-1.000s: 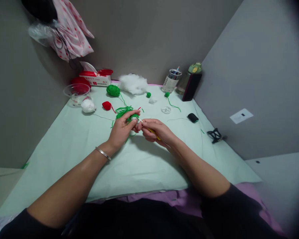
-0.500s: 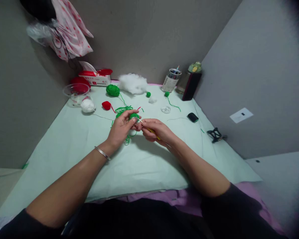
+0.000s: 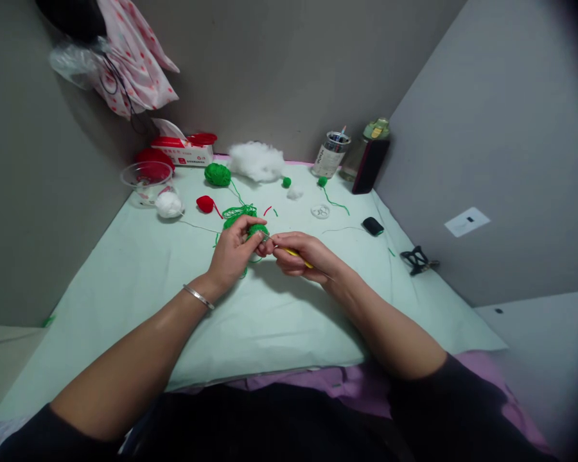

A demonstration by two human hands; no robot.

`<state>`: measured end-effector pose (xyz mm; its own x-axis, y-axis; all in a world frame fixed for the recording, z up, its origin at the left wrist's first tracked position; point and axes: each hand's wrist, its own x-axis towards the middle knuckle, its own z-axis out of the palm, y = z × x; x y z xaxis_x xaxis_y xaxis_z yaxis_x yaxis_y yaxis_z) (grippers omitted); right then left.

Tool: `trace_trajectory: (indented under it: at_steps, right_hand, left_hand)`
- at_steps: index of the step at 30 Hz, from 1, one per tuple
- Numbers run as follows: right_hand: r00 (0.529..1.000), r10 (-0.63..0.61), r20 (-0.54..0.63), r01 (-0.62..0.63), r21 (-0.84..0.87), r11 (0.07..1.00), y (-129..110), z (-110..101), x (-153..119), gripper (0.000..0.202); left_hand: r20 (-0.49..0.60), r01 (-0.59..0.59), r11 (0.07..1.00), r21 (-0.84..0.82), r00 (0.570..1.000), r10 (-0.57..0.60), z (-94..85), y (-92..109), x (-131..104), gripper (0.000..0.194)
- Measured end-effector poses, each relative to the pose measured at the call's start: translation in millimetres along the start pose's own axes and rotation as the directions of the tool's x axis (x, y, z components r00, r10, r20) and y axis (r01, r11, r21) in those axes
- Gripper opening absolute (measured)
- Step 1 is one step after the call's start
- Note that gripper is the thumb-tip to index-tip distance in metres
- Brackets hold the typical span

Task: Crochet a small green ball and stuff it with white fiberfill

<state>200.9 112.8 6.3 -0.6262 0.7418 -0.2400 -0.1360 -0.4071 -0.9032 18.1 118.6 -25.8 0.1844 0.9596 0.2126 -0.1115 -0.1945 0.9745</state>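
Over the middle of the table, my left hand (image 3: 234, 251) is closed around a small green crocheted piece (image 3: 259, 230), its thumb pressed on the near side. My right hand (image 3: 301, 255) grips a crochet hook (image 3: 296, 253) by its yellow handle. The hook's metal shaft points left and meets the green piece; its very tip is hidden there. Loose green yarn (image 3: 238, 212) lies in loops just behind and under my left hand. A red crocheted piece (image 3: 205, 204) with a short tail rests to the left of that yarn.
Behind stand a green yarn ball (image 3: 218, 174), white stuffing (image 3: 256, 162), a pen can (image 3: 331, 156), a bottle (image 3: 376, 130) and a phone (image 3: 370, 167). Left are a white yarn ball (image 3: 169, 205) and a clear tub (image 3: 147, 176). A black case-like object (image 3: 372, 226) lies right.
The green piece has turned slightly in my left fingers, and the left fingertips have drawn down and in. My right hand has shifted very slightly, with the hook still against the piece.
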Motion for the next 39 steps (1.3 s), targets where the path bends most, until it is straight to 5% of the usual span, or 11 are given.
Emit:
trace_trajectory:
  at_steps: [8, 15, 19, 22, 25, 29, 33, 35, 37, 39]
  right_hand:
    - [0.999, 0.034, -0.004, -0.034, -0.041, 0.999, -7, -1, 0, 0.026]
    - [0.968, -0.186, -0.169, 0.135, -0.274, 0.952, 5, 14, -2, 0.025]
    - [0.883, -0.426, -0.200, 0.130, -0.766, 0.630, 14, 29, -10, 0.023]
    - [0.857, -0.496, -0.138, 0.115, -0.888, 0.445, 18, 38, -13, 0.021]
    - [0.856, -0.494, -0.154, 0.185, -0.801, 0.569, 17, 39, -12, 0.019]
    - [0.975, -0.193, -0.109, 0.168, -0.202, 0.965, 6, 28, -5, 0.020]
    - [0.993, 0.006, 0.115, -0.022, 0.136, 0.990, 2, 22, -4, 0.019]
    - [0.947, 0.081, 0.310, -0.112, 0.081, 0.990, 5, 27, -7, 0.022]
    - [0.841, 0.192, 0.506, -0.146, -0.130, 0.981, 7, 34, -12, 0.030]
    - [0.809, 0.258, 0.527, -0.014, -0.423, 0.906, 7, 38, -17, 0.032]
  left_hand:
    - [-0.015, -0.026, 0.995, 0.094, 1.000, 0.027, 1.1, -9, -2, 0.025]
    - [0.062, 0.023, 0.995, 0.097, 0.998, -0.029, 3.1, -2, -2, 0.020]
    - [0.074, 0.037, 0.993, 0.109, 0.996, -0.045, 1.9, 3, 1, 0.015]
    - [0.045, 0.007, 0.991, 0.132, 0.999, -0.013, 1.8, 6, 1, 0.015]
    - [0.010, -0.026, 0.988, 0.150, 1.000, 0.025, 3.1, 9, -1, 0.020]
    - [-0.058, -0.086, 0.983, 0.165, 0.994, 0.097, 3.2, 7, -1, 0.022]
    - [-0.139, -0.116, 0.975, 0.189, 0.980, 0.144, -6.0, 0, 5, 0.021]
    - [-0.191, -0.114, 0.979, 0.171, 0.971, 0.146, -14.0, -3, 11, 0.017]
    - [-0.250, -0.109, 0.986, 0.126, 0.958, 0.138, -21.4, -5, 16, 0.018]
    - [-0.277, -0.096, 0.994, 0.052, 0.955, 0.107, -25.2, -4, 19, 0.023]
